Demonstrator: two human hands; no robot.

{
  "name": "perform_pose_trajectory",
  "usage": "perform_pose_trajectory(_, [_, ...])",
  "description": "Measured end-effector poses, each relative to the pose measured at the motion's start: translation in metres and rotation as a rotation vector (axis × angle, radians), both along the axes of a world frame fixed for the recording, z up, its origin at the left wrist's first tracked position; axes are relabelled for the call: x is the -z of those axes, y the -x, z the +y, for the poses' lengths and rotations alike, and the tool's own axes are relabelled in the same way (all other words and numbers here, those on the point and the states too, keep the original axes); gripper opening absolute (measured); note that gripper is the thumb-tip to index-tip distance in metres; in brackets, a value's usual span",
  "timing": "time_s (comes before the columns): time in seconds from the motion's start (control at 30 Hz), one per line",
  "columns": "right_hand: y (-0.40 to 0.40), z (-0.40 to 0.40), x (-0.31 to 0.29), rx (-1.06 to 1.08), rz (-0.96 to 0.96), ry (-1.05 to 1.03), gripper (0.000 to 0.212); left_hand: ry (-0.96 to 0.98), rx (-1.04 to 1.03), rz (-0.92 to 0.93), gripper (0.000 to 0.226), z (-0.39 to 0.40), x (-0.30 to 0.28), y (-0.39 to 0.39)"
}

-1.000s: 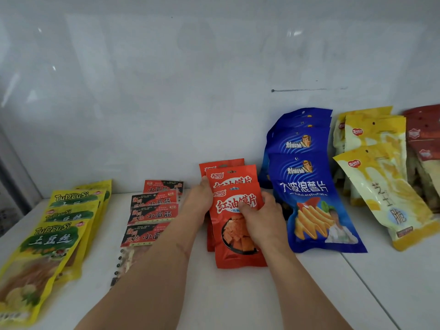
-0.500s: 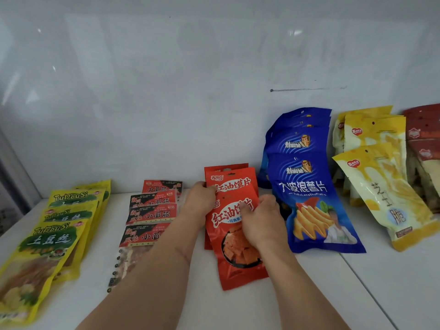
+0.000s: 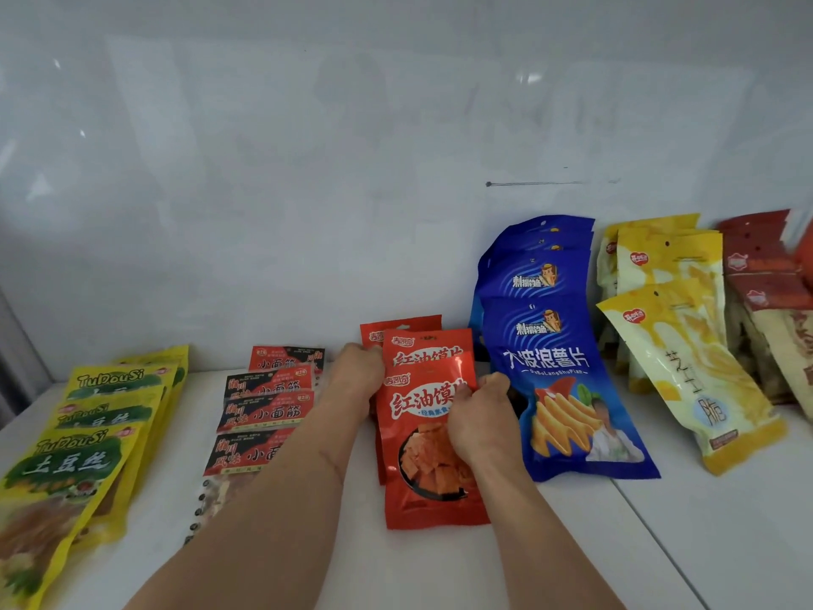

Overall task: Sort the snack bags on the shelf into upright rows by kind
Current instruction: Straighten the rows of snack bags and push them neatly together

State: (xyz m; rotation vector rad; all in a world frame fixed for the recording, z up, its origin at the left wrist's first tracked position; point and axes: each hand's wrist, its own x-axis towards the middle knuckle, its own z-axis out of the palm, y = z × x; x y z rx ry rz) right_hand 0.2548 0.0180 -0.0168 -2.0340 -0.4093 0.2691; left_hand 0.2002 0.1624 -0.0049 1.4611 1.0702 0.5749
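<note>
From the head view, the front red bag (image 3: 433, 438) lies mid-shelf, leaning on its red row (image 3: 411, 341), long axis running near to far, top edge far; the right hand (image 3: 481, 418) sits on its right edge, fingers curled over the face, grip pinching the bag; the left hand (image 3: 355, 372) grips the row's left edge, just beside it; the right is nearer, so the bag's top should tip away from it; blue bags (image 3: 554, 367) crowd the right on the shelf (image 3: 440, 574).

The dark red bags (image 3: 767, 275) are blurred and cut off by the right edge.
</note>
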Motion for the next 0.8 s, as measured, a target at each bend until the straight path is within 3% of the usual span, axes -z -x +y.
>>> perform_pose_trajectory(0.3, [-0.004, -0.007, 0.003, -0.01, -0.09, 0.021, 0.011, 0.249, -0.06, -0.146, 0.022, 0.006, -0.002, -0.002])
perform_pose_trajectory(0.53, [-0.001, -0.02, 0.002, 0.008, -0.15, 0.007, 0.011, 0.186, -0.067, -0.137, 0.021, 0.021, 0.008, -0.001])
perform_pose_trajectory(0.8, [0.003, -0.033, 0.001, -0.095, -0.081, 0.098, 0.015, 0.309, -0.087, -0.208, 0.02, 0.015, -0.004, -0.001])
